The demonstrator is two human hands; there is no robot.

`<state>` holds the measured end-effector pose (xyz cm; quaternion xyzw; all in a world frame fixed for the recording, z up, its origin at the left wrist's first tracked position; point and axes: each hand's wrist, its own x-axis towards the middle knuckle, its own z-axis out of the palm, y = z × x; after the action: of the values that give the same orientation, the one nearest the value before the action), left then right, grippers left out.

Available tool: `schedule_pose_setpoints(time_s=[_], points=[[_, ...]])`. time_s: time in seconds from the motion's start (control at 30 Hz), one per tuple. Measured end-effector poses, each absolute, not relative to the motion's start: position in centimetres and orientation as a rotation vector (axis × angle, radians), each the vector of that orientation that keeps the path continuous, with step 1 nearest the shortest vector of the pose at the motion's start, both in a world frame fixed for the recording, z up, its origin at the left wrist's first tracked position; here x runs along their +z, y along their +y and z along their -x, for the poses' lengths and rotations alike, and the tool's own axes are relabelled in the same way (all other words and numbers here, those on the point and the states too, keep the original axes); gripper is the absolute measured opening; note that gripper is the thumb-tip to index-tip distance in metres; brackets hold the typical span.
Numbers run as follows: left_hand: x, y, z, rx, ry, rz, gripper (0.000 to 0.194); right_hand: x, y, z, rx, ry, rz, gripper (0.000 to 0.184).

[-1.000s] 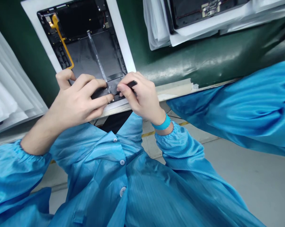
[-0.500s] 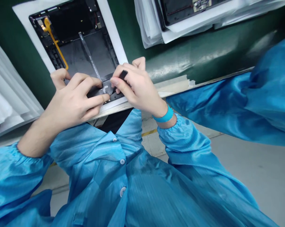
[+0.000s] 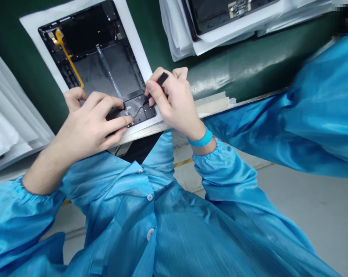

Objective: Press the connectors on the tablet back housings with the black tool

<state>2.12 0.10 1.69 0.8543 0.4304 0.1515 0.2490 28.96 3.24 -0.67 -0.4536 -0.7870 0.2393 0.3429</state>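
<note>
An opened tablet housing (image 3: pixel 89 69) lies tilted, showing its dark inside. An orange flex cable (image 3: pixel 71 61) runs along its left side, and a grey ribbon cable (image 3: pixel 107 69) crosses its middle. My left hand (image 3: pixel 90 119) rests over the lower left with fingers spread, a fingertip pressing near the bottom edge. From that fingertip, a thin reddish wire (image 3: pixel 138 111) curves to the right. My right hand (image 3: pixel 174 100) pinches what look like black tweezers (image 3: pixel 162 79), their dark tip close to the wire. Whether the tip grips the wire cannot be made out.
White sheeting (image 3: pixel 143 50) lies under the housing on a green work surface (image 3: pixel 220 73). Another opened device (image 3: pixel 214 15) sits on white wrapping at the upper right. More white sheets (image 3: pixel 12 107) are at the left. A co-worker's blue sleeve (image 3: pixel 321 111) reaches in from the right.
My right hand has moved right and slightly up with the tweezers, uncovering the wire and the housing's lower right corner. My left hand stays nearly in place.
</note>
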Motion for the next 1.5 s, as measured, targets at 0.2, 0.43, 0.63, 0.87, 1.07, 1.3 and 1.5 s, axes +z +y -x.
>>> schedule_pose_setpoints(time_s=[0.2, 0.43, 0.63, 0.87, 1.07, 1.3, 1.5], points=[[2.4, 0.1, -2.8, 0.398, 1.157, -2.326, 0.03, -0.5, 3.0, -29.1, 0.604, -1.958, 1.251, 0.038], [2.9, 0.6, -3.8, 0.377, 1.204, -2.347, 0.036, -0.2, 2.8, -29.3, 0.66, -1.945, 1.211, 0.051], [3.0, 1.1, -4.2, 0.365, 1.209, -2.217, 0.038, -0.3, 2.8, -29.1, 0.618, -1.991, 1.243, 0.056], [2.7, 0.5, -4.7, 0.33, 1.185, -2.36, 0.039, -0.8, 2.9, -29.2, 0.696, -1.912, 1.205, 0.059], [2.4, -0.7, -4.1, 0.524, 1.274, -2.218, 0.046, -1.7, 2.9, -29.6, 0.814, -1.6, 1.128, 0.051], [1.8, -3.9, -0.6, 1.193, 1.494, -1.038, 0.058, -0.6, 1.8, -30.6, 1.352, -0.947, 1.08, 0.048], [2.9, -1.9, -0.8, 1.235, 1.45, -0.539, 0.041, 0.1, 2.7, -31.1, 1.587, -0.841, 1.08, 0.056]])
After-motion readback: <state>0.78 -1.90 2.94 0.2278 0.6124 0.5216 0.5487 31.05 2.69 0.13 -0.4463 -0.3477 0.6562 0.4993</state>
